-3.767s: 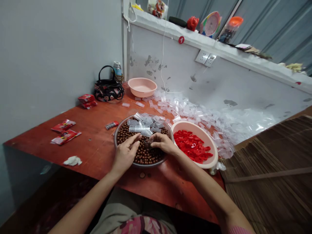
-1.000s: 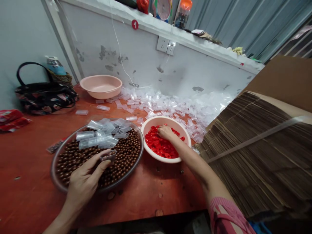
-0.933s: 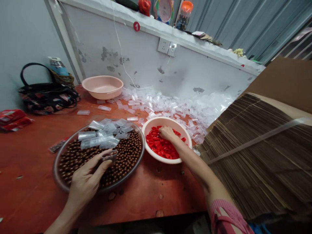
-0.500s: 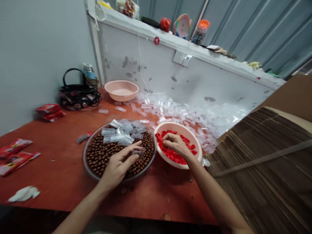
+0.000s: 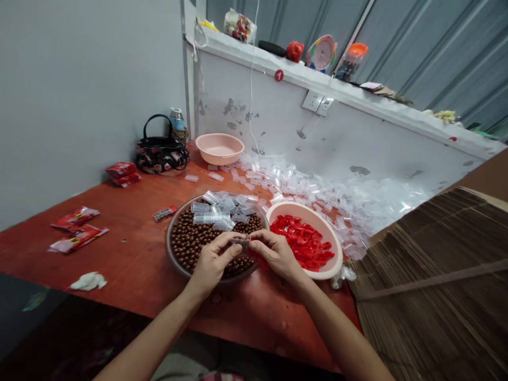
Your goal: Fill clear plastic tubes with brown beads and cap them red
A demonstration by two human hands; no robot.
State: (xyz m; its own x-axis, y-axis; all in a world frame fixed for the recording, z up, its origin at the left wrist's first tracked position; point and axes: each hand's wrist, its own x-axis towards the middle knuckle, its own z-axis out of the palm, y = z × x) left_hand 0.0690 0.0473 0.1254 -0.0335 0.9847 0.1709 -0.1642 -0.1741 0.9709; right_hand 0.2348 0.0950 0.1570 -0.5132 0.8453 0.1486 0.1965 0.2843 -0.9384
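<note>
My left hand (image 5: 216, 259) grips a small clear plastic case (image 5: 240, 244) over the front right of a dark bowl (image 5: 170, 251). That bowl holds brown balls (image 5: 188, 243), with clear cases (image 5: 214, 217) heaped on top at the back. My right hand (image 5: 275, 254) is closed on a red piece (image 5: 259, 258) at the right end of the held case. The fingertips of both hands nearly meet, and they partly hide the case and the piece. Right of them a pink bowl (image 5: 338, 254) holds many red pieces (image 5: 304, 241).
Loose clear cases (image 5: 301, 185) cover the table's back. An empty pink basin (image 5: 220, 151) and a black bag (image 5: 162, 156) stand back left. Red packets (image 5: 79, 238) and a crumpled tissue (image 5: 89, 281) lie left. Stacked cardboard (image 5: 436, 286) rises at the right.
My right hand has left the pink bowl and come over to my left hand, now with a red piece. The camera view has shifted, so the scene sits further right.
</note>
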